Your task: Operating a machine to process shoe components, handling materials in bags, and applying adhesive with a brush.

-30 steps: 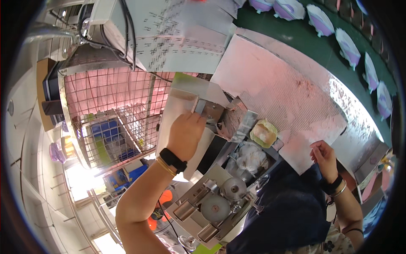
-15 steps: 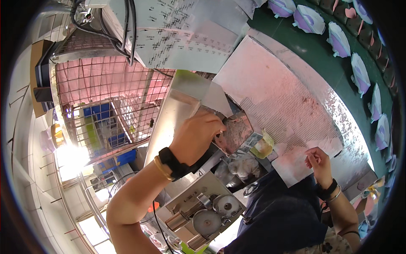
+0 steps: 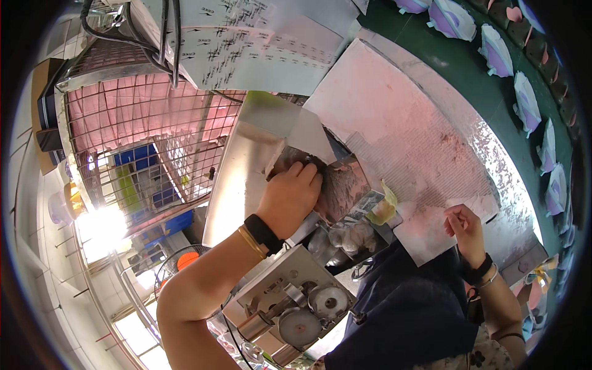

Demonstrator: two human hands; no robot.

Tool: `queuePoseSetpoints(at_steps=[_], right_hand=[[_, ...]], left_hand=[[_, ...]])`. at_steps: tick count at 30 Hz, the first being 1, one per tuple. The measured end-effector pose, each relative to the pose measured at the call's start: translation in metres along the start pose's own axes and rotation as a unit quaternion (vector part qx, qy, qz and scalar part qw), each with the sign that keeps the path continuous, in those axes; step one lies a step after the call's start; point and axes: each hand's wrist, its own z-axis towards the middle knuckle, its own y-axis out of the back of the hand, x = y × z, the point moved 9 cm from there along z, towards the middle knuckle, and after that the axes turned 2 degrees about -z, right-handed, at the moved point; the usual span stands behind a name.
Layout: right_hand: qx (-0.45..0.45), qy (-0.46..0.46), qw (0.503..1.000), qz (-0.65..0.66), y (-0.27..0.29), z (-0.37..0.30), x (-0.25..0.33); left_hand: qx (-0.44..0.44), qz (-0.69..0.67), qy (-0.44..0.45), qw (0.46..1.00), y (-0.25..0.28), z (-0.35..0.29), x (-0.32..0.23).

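Observation:
My left hand (image 3: 291, 194) rests at a dark patch (image 3: 300, 158) on the inner edge of a metal housing (image 3: 237, 169). Its fingers are bent and close together, their tips on the dark patch; whatever they grip there is hidden. Right of these fingers lies a shallow tray (image 3: 345, 191) with a grimy, pink-dusted bottom. My right hand (image 3: 465, 228) hovers over the near edge of a pink-dusted cardboard sheet (image 3: 401, 117). Its fingers curl in loosely, and nothing shows in them. A crumpled yellow-green piece (image 3: 385, 206) sits by the tray's near right corner.
Purple-and-white shoe-shaped pieces (image 3: 527, 105) line a green conveyor belt (image 3: 431, 55) at the right. Below my left wrist stands a machine with round metal wheels (image 3: 299, 327). A wire cage (image 3: 148, 117) with pink lining is at the left, near black cables (image 3: 163, 37).
My left hand has shifted slightly left and turned, its fingers now pointing away onto the dark patch. My right hand has hardly moved. The whole view has shifted a little.

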Motion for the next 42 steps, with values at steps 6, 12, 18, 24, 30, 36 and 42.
queuePoseSetpoints(at_steps=[6,12,18,24,30,36,42], right_hand=[[-0.012,-0.019,1.000,0.013,-0.002,-0.014,-0.006],[-0.053,-0.006,0.999,-0.001,0.011,-0.023,-0.010],[-0.058,-0.008,0.998,0.014,0.006,-0.028,-0.017],[-0.062,-0.008,0.998,0.005,0.005,-0.029,-0.021],[-0.059,0.002,0.998,0.005,0.002,-0.028,-0.021],[-0.067,-0.009,0.998,0.000,0.000,-0.029,-0.018],[-0.072,-0.006,0.997,0.004,-0.003,-0.031,-0.017]], left_hand=[[0.072,0.082,0.007,0.994,-0.015,0.006,0.006],[0.077,0.027,-0.013,0.997,-0.019,0.002,0.012],[0.078,-0.003,0.010,0.997,-0.011,-0.004,0.014],[0.047,-0.086,0.015,0.995,0.008,-0.006,0.010],[-0.060,-0.313,0.196,0.927,0.017,-0.016,0.045],[-0.071,-0.146,0.115,0.980,0.007,-0.008,0.028],[0.034,-0.034,0.008,0.999,-0.009,-0.004,0.011]])
